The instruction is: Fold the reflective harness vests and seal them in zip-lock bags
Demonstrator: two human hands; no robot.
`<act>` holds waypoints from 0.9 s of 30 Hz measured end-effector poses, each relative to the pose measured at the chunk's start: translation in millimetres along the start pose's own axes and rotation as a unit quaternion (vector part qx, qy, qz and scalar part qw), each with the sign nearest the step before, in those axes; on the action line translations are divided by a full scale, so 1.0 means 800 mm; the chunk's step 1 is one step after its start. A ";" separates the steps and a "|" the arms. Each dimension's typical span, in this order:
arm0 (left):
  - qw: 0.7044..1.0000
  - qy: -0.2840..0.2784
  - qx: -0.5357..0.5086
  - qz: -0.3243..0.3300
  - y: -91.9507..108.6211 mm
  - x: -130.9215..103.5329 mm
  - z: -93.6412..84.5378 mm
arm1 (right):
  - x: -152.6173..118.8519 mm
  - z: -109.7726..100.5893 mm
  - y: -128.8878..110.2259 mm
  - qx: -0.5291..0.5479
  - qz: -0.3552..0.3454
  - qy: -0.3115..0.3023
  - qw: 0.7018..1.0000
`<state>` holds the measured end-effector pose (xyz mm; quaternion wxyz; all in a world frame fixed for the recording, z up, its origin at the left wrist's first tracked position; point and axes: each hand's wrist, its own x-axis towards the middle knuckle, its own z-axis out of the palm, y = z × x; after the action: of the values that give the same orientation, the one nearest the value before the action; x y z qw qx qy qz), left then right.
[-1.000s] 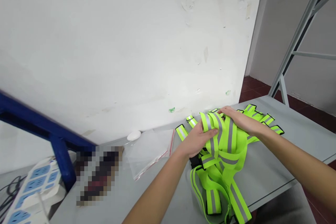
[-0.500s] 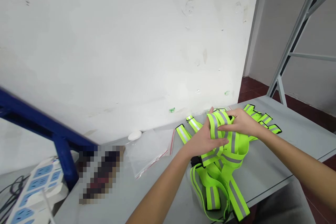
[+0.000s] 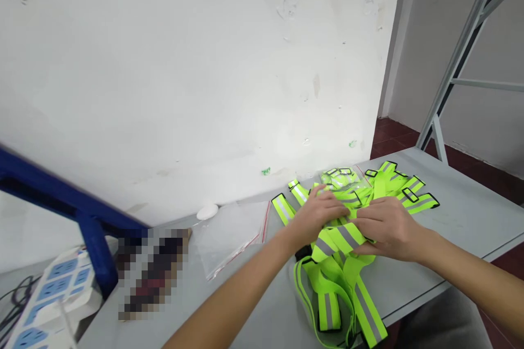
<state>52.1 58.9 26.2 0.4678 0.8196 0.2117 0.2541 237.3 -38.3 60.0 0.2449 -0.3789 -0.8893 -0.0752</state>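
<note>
From where I stand, the scuffed white wall [image 3: 204, 65] takes up most of the view. The grey tabletop [image 3: 450, 218] runs along its foot. A pale metal frame [image 3: 454, 60] rises beyond the tabletop's far right end, and a blue metal frame [image 3: 69, 196] slants in at the left.

The yellow-green straps [image 3: 370, 311] with grey stripes lie heaped on the right half of the tabletop, loops spilling toward the near edge, black-rimmed ends fanned out. Both hands are in the middle of them. The right hand [image 3: 387, 229] has a narrow grip, fingers and thumb closed on a folded striped band. The left hand [image 3: 319, 212] touches the straps just beside it, fingers bent over; I can't tell whether its grip is closed on anything.

At the near left sits a white power strip [image 3: 53, 300] with blue socket faces. Right of it lies a pixelated object [image 3: 153, 278], too masked to make out. Next comes a flat clear bag [image 3: 229, 234] with a red-lined edge. A smaller clear packet [image 3: 341, 177] of similar straps lies behind the heap, near the wall. Smallest is a white oval piece [image 3: 207, 211] by the flat bag's corner.
</note>
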 end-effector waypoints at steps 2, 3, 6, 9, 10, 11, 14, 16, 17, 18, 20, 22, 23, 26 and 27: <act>0.996 0.003 0.073 0.055 0.001 0.014 -0.018 | -0.005 0.010 -0.002 0.041 0.020 -0.045 0.998; 0.992 0.002 0.101 0.070 0.000 0.020 -0.025 | -0.006 0.016 -0.003 0.066 0.032 -0.059 0.996; 0.992 0.002 0.111 0.063 -0.002 0.032 -0.040 | -0.005 0.034 0.001 0.147 0.110 -0.086 0.979; 0.991 -0.004 0.124 0.050 -0.007 0.038 -0.048 | 0.001 0.047 0.008 0.231 0.214 -0.122 0.941; 0.988 -0.005 0.145 0.055 -0.009 0.039 -0.051 | 0.003 0.051 0.010 0.256 0.239 -0.132 0.927; 0.983 -0.005 0.170 0.064 -0.011 0.040 -0.054 | 0.006 0.054 0.012 0.276 0.257 -0.139 0.916; 0.961 -0.001 0.253 0.107 -0.017 0.047 -0.062 | 0.014 0.061 0.018 0.310 0.288 -0.137 0.896; 0.943 0.005 0.303 0.137 -0.020 0.055 -0.064 | 0.020 0.067 0.021 0.332 0.294 -0.136 0.886; 0.936 0.003 0.318 0.148 -0.022 0.060 -0.063 | 0.023 0.071 0.023 0.345 0.292 -0.139 0.881; 0.932 -0.003 0.326 0.155 -0.023 0.066 -0.063 | 0.025 0.076 0.023 0.353 0.286 -0.142 0.879; 0.928 -0.021 0.344 0.144 -0.025 0.077 -0.064 | 0.025 0.090 0.022 0.337 0.272 -0.143 0.890; 0.916 -0.021 0.387 0.099 -0.024 0.083 -0.071 | 0.020 0.104 0.020 0.284 0.260 -0.135 0.913; 0.907 -0.008 0.415 0.072 -0.023 0.082 -0.076 | 0.016 0.109 0.018 0.250 0.255 -0.125 0.926; 0.900 0.070 0.430 0.008 -0.014 0.061 -0.089 | 0.004 0.113 0.018 0.177 0.238 -0.088 0.951; 0.913 0.101 0.395 -0.012 -0.011 0.047 -0.089 | 0.002 0.111 0.020 0.174 0.238 -0.077 0.952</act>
<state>37.0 131.9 57.9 0.0850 0.9047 0.3511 0.2257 214.0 2.2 -17.2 0.2484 -0.5360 -0.7886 0.1709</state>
